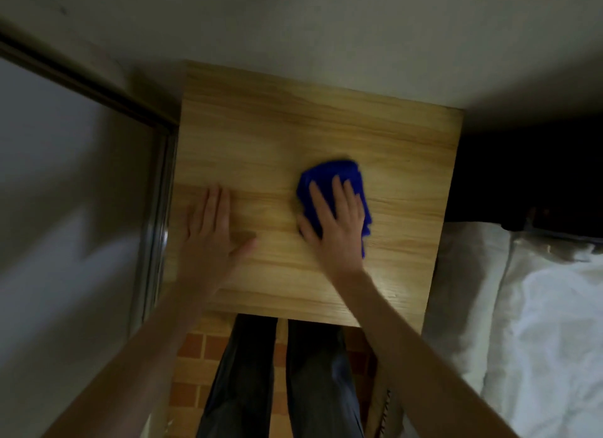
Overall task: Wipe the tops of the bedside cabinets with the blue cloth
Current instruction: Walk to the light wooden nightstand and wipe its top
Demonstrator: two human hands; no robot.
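A light wooden bedside cabinet top [277, 134] fills the middle of the head view. The blue cloth [329, 173] lies bunched on its right half. My right hand [336, 222] presses flat on the cloth, fingers spread over it and covering its near part. My left hand [212, 225] rests flat on the cabinet's left side with fingers together, holding nothing; it looks blurred.
A wall runs behind the cabinet. A metal-framed panel [156, 209] stands close at the left. A bed with white bedding [538, 307] lies to the right. My legs and an orange tiled floor [192, 346] show below the cabinet's front edge.
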